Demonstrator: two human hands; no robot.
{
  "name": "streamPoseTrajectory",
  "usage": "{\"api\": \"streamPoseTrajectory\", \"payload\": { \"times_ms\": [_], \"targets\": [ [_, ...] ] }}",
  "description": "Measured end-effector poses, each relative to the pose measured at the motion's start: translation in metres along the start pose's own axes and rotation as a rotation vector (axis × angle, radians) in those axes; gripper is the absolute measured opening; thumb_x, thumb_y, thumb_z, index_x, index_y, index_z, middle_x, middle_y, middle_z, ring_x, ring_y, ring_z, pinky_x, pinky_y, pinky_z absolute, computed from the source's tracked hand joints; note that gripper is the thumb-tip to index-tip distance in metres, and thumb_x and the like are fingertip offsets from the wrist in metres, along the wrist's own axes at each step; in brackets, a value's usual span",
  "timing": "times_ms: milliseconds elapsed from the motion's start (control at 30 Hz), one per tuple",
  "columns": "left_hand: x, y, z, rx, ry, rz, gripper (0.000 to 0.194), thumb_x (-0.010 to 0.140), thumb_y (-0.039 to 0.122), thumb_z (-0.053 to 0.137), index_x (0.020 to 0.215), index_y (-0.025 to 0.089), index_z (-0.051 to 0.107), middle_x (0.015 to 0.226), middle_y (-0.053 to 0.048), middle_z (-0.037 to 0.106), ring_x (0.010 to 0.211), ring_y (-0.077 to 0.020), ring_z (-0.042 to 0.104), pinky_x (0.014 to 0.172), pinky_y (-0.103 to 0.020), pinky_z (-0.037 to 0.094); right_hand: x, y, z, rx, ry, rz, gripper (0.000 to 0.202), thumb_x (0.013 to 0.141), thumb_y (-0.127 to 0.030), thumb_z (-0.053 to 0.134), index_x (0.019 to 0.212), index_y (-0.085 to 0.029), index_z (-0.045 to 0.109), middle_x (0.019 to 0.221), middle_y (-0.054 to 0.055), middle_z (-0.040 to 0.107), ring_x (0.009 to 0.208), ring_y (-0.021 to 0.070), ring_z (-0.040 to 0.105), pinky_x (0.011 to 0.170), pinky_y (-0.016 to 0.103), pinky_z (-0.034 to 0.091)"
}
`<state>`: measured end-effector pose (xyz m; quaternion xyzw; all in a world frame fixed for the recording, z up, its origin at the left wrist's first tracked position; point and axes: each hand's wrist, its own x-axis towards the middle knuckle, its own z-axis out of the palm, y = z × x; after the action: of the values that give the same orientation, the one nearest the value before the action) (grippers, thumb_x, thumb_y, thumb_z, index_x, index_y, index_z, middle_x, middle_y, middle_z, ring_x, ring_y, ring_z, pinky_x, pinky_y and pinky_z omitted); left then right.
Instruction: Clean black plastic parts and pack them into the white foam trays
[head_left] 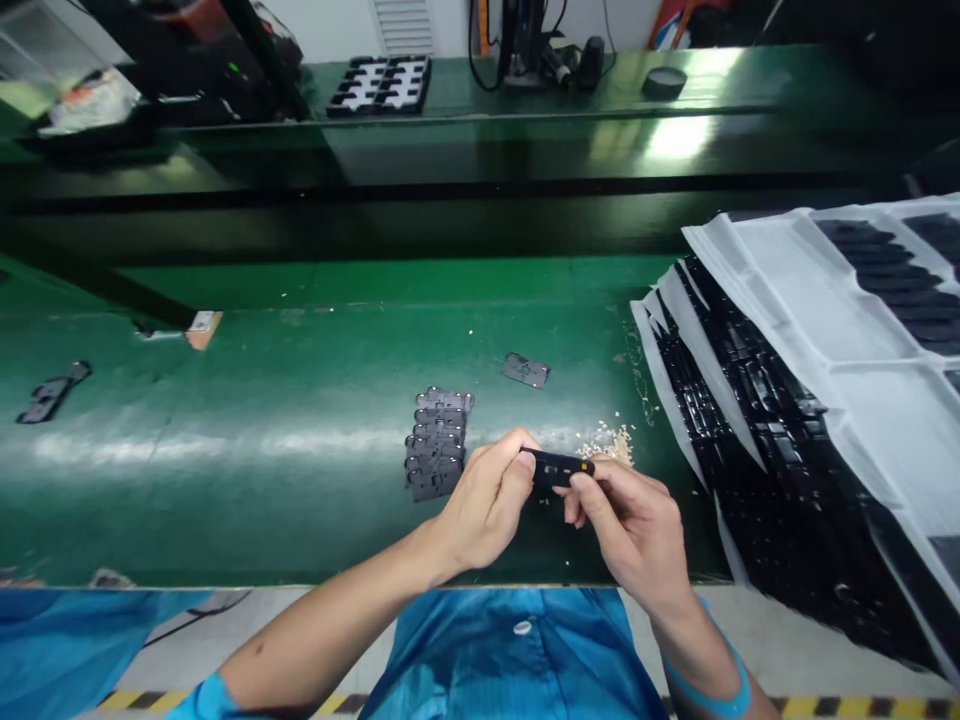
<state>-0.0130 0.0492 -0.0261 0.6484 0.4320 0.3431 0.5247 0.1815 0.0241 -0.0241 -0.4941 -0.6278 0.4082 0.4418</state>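
Note:
Between my two hands is a small black plastic part (555, 468) with a yellow spot near its right end. My left hand (491, 500) pinches its left end between thumb and fingers. The right end is gripped by my right hand (634, 520), thumb on the near side. Just left of my left hand lies an overlapping row of several similar black parts (437, 440). A single flat dark plate (526, 370) rests farther back. Behind my right hand is a loose pile of tiny pale pieces (611, 443).
On the right, stacked white trays (787, 270) of black parts lean over the green table (262, 380). Another black part (52, 392) lies far left, near a green post (97, 275). A raised shelf (465, 150) at the back carries a black-and-white tray (381, 84) and a round black disc (664, 82).

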Motion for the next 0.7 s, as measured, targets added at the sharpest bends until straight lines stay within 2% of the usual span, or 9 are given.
{"api": "streamPoseTrajectory", "payload": {
  "times_ms": [333,700],
  "targets": [
    [-0.0022,-0.0086,0.0043,-0.131,-0.007,0.073,0.037,0.114,0.042,0.031,0.092,0.02,0.052,0.071,0.004,0.046,0.06,-0.0128,0.043,0.061,-0.028,0.033,-0.0036,0.0023,0.0028,0.05,0.022,-0.08,0.027,0.104,-0.011,0.059,0.08,-0.02,0.068,0.07,0.0,0.067,0.061,0.0135,0.064,0.061,0.026,0.052],
    [0.0011,-0.0061,0.0112,-0.044,0.033,0.112,0.033,0.112,0.032,0.031,0.088,0.021,0.051,0.072,0.002,0.057,0.062,-0.0136,0.051,0.064,-0.027,0.038,-0.0115,0.0098,0.0037,0.105,0.047,-0.052,0.025,0.103,-0.011,0.06,0.082,-0.02,0.07,0.07,-0.001,0.067,0.06,0.0129,0.064,0.061,0.026,0.053]
  ]
}}
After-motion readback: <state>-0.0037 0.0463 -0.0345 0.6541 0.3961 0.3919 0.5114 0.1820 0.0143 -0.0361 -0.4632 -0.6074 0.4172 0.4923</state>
